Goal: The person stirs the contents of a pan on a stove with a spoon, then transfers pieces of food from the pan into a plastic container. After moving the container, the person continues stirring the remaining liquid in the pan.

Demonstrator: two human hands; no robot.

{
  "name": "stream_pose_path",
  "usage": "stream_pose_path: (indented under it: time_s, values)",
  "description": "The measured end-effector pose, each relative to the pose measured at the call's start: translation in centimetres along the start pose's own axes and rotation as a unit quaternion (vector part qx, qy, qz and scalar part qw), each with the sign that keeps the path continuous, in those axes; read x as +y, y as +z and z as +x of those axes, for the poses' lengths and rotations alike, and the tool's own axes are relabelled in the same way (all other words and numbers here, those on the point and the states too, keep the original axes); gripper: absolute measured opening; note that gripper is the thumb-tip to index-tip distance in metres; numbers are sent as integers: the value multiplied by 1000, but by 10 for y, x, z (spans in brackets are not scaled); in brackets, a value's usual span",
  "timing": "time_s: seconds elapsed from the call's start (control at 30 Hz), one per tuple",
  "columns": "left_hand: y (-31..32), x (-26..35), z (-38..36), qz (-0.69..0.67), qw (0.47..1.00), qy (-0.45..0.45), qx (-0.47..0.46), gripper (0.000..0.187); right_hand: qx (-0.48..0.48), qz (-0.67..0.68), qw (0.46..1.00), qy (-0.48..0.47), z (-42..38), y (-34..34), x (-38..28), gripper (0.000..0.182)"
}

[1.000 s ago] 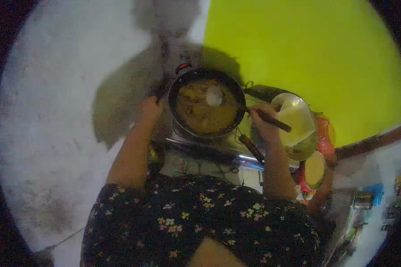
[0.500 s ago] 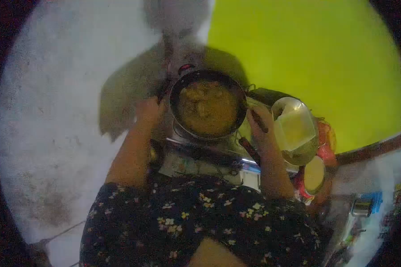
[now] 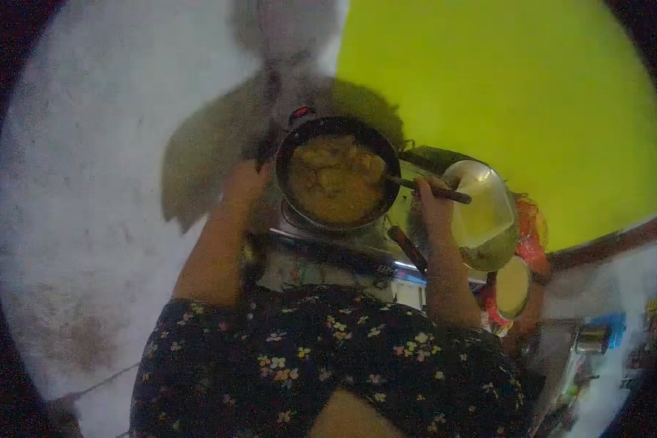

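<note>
While the pan (image 3: 337, 223) holds saucy food (image 3: 332, 175), the right hand (image 3: 433, 204) grips a utensil (image 3: 456, 196), left hand (image 3: 247, 182) unclear.

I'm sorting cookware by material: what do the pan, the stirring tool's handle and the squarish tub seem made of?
Pan: likely metal, its inner wall dark, its thin outer edge paler. Handle: wood or plastic; it is dark brown, but no grain shows. Tub: probably plastic, pale and seemingly translucent, with rounded corners.

Hands (image 3: 436, 201) hold a dark handle (image 3: 445, 193) beside the pan (image 3: 336, 225).
</note>
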State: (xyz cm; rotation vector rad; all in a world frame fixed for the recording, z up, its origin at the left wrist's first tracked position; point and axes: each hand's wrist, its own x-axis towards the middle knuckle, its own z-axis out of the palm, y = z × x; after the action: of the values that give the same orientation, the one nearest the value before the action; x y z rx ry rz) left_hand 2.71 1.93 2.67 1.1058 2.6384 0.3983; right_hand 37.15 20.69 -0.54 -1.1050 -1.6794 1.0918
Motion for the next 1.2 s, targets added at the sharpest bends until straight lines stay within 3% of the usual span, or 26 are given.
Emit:
stream_pose_path:
  time_s: [0.07, 0.17, 0.27, 0.37, 0.47, 0.57, 0.7, 0.87, 0.93, 1.0, 1.07, 1.2]
  values:
    - [6, -5, 5, 4, 1000, 14, 20, 52, -18, -47, 998, 40, 0, -2, -11, 25]
    - [25, -22, 22, -29, 998, 42, 38, 52, -9, -8, 1000, 5, 2, -2, -8, 23]
    - [19, -15, 14, -59, 996, 46, 48, 50, 7, -227, 960, -162, 6, -7, -2, 23]
    - [12, -7, 13, -6, 1000, -6, 4, 50, 34, -190, 970, -148, -9, 2, -42, 21]
    - [50, -40, 42, -50, 998, 38, 21, 50, 42, -165, 966, -197, -7, 3, -39, 22]
    - [41, -32, 30, -10, 998, 28, 50, 51, 46, -212, 952, -215, -3, 3, -34, 23]
    - [6, -9, 9, -16, 999, -16, -46, 54, 13, -122, 971, -203, 3, 11, -2, 16]
    - [5, 1, 6, 9, 998, -53, -44, 59, -22, -282, 945, -162, -8, 16, -12, 22]
    - [15, -10, 15, 10, 998, -34, -48, 60, -2, -326, 905, -274, -8, 16, -4, 22]
    - [20, -13, 22, 22, 998, -28, -49, 60, 6, -311, 896, -316, -10, 16, -3, 22]
    - [21, -11, 24, 47, 997, -36, -47, 59, 2, -254, 926, -278, -11, 16, -7, 22]
    - [23, -20, 21, -29, 999, -11, -30, 53, 6, -229, 957, -177, -12, 14, -27, 24]
